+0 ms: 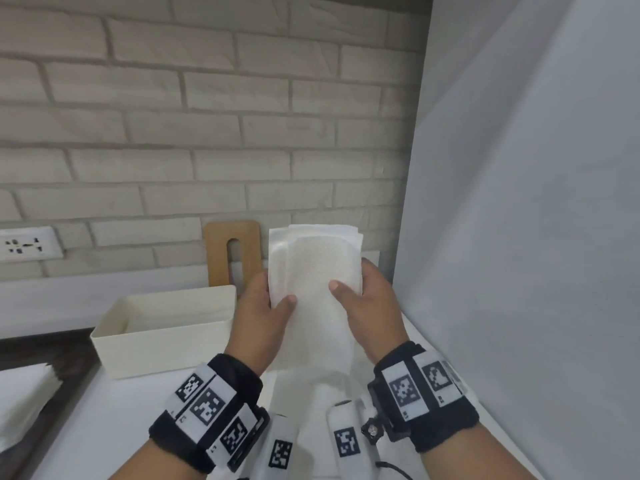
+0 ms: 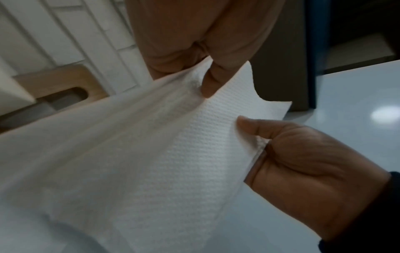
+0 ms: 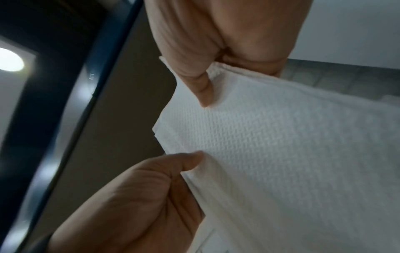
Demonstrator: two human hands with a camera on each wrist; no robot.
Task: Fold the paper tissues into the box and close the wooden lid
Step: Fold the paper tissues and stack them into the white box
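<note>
At the centre of the head view, your left hand [image 1: 263, 306] and right hand [image 1: 369, 299] each have a grip on the folded paper tissues [image 1: 311, 271], thumbs pinched against the stack's side edges. The open box [image 1: 162, 341] sits on the worktop [image 1: 114, 424] at lower left. The wooden lid [image 1: 232, 251] leans on the brick wall behind it.

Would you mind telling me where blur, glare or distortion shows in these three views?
Head view: brick courses bow from the wide lens; sharp on the tissues. Left wrist view: lamp glare on the table, wooden lid blurred. Right wrist view: a bright lamp blows out at the left edge.
</note>
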